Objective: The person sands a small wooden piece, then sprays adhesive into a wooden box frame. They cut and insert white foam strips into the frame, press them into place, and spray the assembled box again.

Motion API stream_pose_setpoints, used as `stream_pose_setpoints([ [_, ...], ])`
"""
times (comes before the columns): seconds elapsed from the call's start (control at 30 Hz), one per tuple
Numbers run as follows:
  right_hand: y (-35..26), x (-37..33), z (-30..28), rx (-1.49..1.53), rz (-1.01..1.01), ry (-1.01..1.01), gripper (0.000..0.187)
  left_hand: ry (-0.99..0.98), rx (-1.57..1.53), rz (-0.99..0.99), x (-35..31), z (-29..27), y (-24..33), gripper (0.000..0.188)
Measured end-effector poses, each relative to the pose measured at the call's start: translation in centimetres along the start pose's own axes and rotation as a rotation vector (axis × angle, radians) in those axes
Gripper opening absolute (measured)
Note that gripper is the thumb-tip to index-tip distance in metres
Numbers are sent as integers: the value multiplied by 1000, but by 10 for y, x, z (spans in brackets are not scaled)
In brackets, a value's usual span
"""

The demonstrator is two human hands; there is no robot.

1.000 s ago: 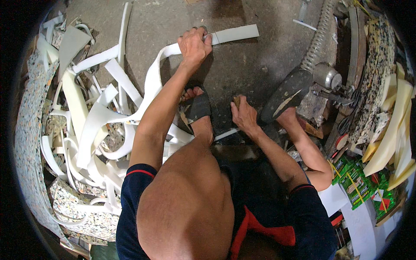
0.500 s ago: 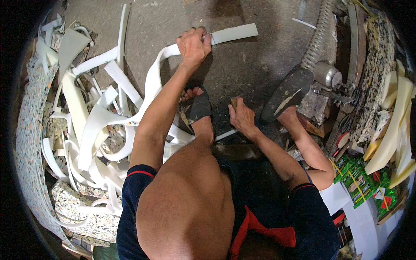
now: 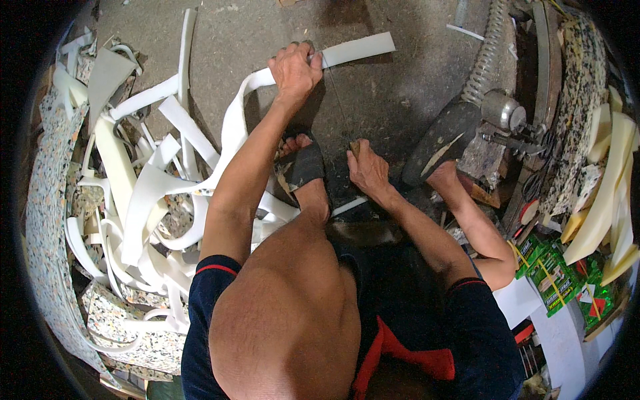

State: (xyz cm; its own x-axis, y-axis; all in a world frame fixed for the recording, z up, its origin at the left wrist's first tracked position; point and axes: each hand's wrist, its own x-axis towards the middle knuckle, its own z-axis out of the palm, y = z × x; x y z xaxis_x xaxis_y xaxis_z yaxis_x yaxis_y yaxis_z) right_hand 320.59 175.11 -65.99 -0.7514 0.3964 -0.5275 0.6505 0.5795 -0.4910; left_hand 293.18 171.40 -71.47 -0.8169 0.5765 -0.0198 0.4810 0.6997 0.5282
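My left hand is closed over a long white foam strip on the concrete floor. The strip's straight end sticks out to the right of my fingers, and its other part curves back down to the left. A faint thin line, like a wire or thread, runs from beside my left fingers toward my right hand. Closed in front of my body, that hand grips a small brown wooden-looking piece; most of it is hidden by the fingers. My sandalled feet stand on either side of the right hand.
White foam offcuts are heaped on the left beside a speckled foam sheet. At the right are a ribbed clear hose, a metal fitting, yellowish foam pieces and green packets. A narrow white strip lies near my foot.
My right hand has shifted slightly left and up with the small brown piece. My left hand stays on the foam strip, nearly still. The thin line between them shows more clearly.
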Motion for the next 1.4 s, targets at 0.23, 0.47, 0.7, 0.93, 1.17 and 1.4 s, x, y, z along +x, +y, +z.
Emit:
stream_pose_setpoints([
  [0.23,6,-9,-1,-20,49,-93,32,3,1,1,-1,-1,0,21],
  [0.47,8,1,2,-77,18,-41,32,25,14,8,0,-1,2,25],
  [0.7,29,-48,-4,-72,129,-214,34,0,-42,-36,-9,-27,-10,24],
  [0.93,49,-67,-36,-225,127,-671,38,-304,401,13,-91,-112,-94,26],
  [1.17,3,93,-98,143,105,186,42,-129,-11,-287,-136,-123,-101,22],
  [1.4,0,248,-127,18,-6,685,54,-163,-514,-364,-58,-69,-16,26],
])
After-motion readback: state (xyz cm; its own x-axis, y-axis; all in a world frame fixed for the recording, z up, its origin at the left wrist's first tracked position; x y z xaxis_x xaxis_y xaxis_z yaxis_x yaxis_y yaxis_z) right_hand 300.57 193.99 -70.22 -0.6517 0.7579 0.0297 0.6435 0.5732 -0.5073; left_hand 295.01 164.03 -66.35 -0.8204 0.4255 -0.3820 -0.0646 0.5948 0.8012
